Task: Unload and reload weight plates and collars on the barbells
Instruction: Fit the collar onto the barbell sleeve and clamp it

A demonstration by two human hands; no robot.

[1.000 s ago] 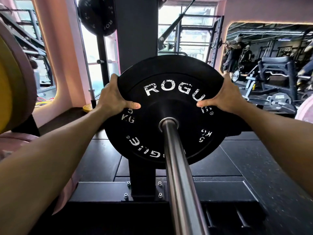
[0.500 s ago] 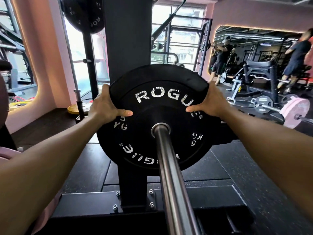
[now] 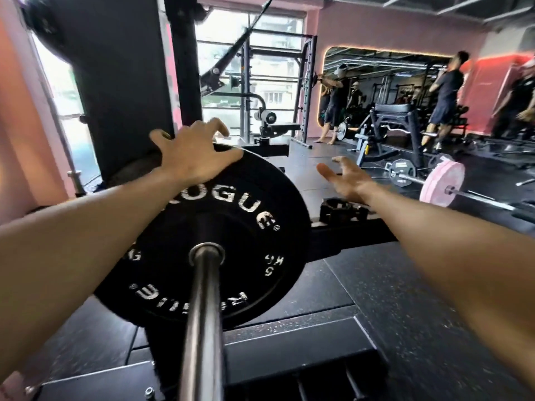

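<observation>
While left hand (image 3: 192, 157) rests atop black plate (image 3: 231, 241), right hand (image 3: 346, 180) open beside it

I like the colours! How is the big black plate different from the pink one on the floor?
The black rubber ROGUE weight plate sits on the raised steel barbell sleeve close by; the pink round weight plate rests on the floor farther off. The black one has white lettering; none can be made out on the pink one. The left hand touches the black plate; nobody touches the pink. Both are round and threaded on bars.

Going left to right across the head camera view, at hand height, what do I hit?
left hand resting on the black plate's top edge → open right hand → collar just below it → pink plate on the floor barbell.
</observation>
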